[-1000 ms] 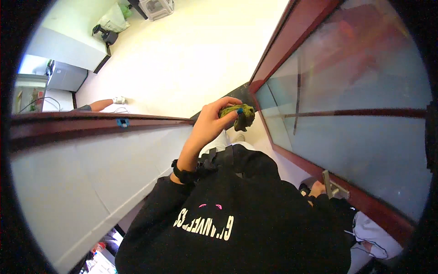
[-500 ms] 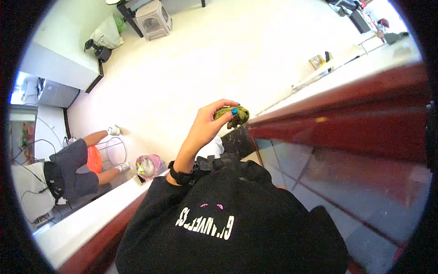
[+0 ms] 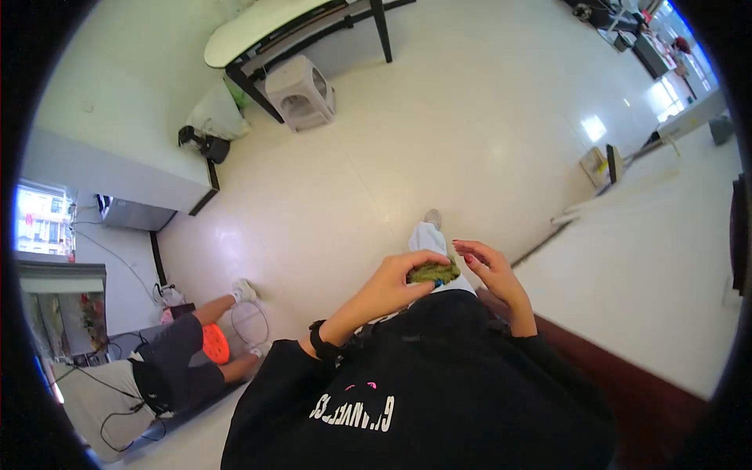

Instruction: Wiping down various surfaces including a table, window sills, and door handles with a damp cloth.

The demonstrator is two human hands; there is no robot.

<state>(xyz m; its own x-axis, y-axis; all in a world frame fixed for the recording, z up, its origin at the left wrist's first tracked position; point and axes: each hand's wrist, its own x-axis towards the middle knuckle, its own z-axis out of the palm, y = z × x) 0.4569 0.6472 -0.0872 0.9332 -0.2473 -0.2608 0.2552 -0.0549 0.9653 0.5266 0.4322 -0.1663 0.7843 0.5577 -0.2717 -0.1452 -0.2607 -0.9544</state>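
My left hand [image 3: 392,283] grips a crumpled, fuzzy green cloth [image 3: 432,272] in front of my waist. Fingers lie over its top and the thumb presses its lower side. Close by on the right, my right hand [image 3: 500,278] holds nothing, its fingers stretched and slightly bent toward the cloth. A small gap separates the right fingertips from the cloth. Below the hands show a white trouser leg [image 3: 425,239] and the tip of my shoe [image 3: 433,217].
On the left another person [image 3: 168,345] sits on an orange-red stool [image 3: 215,343]. A white-topped table [image 3: 258,35] and a pale plastic stool [image 3: 301,94] stand far ahead on the tiled floor [image 3: 376,180]. To my right are a white surface [image 3: 650,258] and a dark red edge [image 3: 619,376].
My left hand has moved lower and nearer my body with the cloth. My right hand has come into sight beside it. The view has turned, and the red frame fills less of it.
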